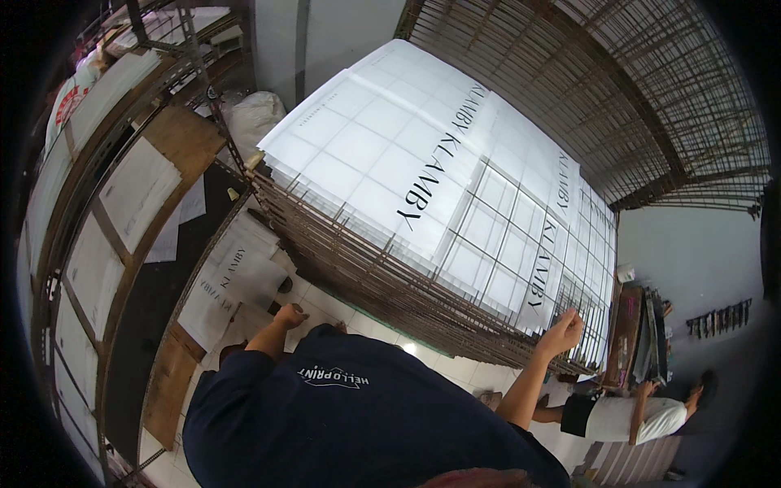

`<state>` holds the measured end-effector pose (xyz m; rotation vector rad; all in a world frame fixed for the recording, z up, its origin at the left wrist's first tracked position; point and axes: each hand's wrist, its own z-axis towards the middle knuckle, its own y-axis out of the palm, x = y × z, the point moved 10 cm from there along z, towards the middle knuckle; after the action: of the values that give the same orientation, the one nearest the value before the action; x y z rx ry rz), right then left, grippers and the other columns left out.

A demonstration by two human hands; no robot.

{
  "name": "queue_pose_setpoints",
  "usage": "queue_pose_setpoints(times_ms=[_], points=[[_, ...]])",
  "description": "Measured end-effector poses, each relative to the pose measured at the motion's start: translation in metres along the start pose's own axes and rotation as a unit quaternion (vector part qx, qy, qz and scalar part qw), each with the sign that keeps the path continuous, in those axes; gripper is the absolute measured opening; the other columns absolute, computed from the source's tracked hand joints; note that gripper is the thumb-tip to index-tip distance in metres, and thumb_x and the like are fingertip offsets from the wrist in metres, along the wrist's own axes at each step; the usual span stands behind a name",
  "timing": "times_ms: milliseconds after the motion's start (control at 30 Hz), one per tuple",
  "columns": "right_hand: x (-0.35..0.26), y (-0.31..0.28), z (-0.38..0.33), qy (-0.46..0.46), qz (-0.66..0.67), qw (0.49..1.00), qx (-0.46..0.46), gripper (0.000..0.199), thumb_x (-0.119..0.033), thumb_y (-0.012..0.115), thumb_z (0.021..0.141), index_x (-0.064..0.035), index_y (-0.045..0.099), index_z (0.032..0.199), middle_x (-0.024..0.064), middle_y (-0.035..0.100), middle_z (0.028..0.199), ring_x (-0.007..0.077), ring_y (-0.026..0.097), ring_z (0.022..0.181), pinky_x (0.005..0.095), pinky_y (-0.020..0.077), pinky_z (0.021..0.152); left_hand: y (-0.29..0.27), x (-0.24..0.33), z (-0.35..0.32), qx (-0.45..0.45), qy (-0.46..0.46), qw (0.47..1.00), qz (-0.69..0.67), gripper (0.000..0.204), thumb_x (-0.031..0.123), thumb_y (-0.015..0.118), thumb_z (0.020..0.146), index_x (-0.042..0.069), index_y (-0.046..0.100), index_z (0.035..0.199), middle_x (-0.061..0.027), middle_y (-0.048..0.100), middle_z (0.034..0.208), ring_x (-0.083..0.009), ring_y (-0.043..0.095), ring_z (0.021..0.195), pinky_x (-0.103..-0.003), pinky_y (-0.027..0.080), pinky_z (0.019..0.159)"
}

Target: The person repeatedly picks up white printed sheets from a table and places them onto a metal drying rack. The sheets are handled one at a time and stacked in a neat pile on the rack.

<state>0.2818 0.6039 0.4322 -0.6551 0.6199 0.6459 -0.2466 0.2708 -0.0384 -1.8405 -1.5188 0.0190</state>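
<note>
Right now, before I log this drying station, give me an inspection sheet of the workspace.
Surface: stacked wire racks, top level covered.
Job's things: white printed sheets in rows on the top rack.
Clutter: more white sheets on the floor; a white sack behind.
Hands: right hand at the sheets' near edge; left hand fisted, low beside the racks.
Cables: nothing seen.
Surroundings: shelving on the left; another person crouching at right.
</note>
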Motion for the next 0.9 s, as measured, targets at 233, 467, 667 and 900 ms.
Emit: queue_pose_setpoints(times_ms=[233, 467, 667, 900], points=[[-0.065, 0.045, 0.005, -0.051, 0.116, 0.99, -0.062, 0.013, -0.005, 0.057, 0.084, 0.0057, 0.058, 0.092, 0.0097, 0.061, 0.085, 0.0144, 0.057, 0.077, 0.0256, 0.0468, 0.068, 0.023, -0.008, 0.01, -0.018, 0.021, 1.0, 0.012, 0.053, 0.044, 0.066, 0.07, 0.01, 0.059, 0.11, -0.017, 0.057, 0.112, -0.0299, 0.053, 0.108, -0.037, 0.042, 0.091], [-0.176, 0.211, -0.036, -0.054, 0.146, 0.896, -0.417, 0.024, -0.015, 0.063, 0.079, -0.0017, 0.06, 0.098, 0.0122, 0.064, 0.089, 0.0186, 0.062, 0.074, 0.0285, 0.0483, 0.066, 0.002, -0.023, 0.004, 0.033, -0.003, 0.999, 0.011, 0.057, 0.042, 0.066, 0.071, 0.01, 0.053, 0.117, -0.0151, 0.058, 0.112, -0.0296, 0.052, 0.109, -0.037, 0.042, 0.091], [-0.158, 0.274, -0.048, -0.036, 0.005, 0.886, -0.462, 0.029, -0.023, 0.065, 0.074, -0.0059, 0.062, 0.097, 0.0141, 0.066, 0.076, 0.0254, 0.064, 0.071, 0.0344, 0.0482, 0.065, 0.004, -0.022, -0.005, 0.063, -0.009, 0.997, -0.052, 0.063, 0.04, 0.066, 0.072, 0.01, 0.046, 0.124, -0.016, 0.06, 0.108, -0.0303, 0.054, 0.107, -0.038, 0.043, 0.09], [-0.187, 0.267, -0.052, -0.136, -0.014, 0.914, -0.382, 0.024, -0.019, 0.066, 0.073, -0.0057, 0.062, 0.093, 0.0101, 0.065, 0.068, 0.0188, 0.06, 0.062, 0.0322, 0.0452, 0.059, 0.039, -0.094, -0.004, 0.079, -0.036, 0.995, -0.05, 0.061, 0.04, 0.065, 0.072, 0.008, 0.048, 0.122, -0.0164, 0.058, 0.111, -0.0313, 0.053, 0.108, -0.038, 0.043, 0.09]])
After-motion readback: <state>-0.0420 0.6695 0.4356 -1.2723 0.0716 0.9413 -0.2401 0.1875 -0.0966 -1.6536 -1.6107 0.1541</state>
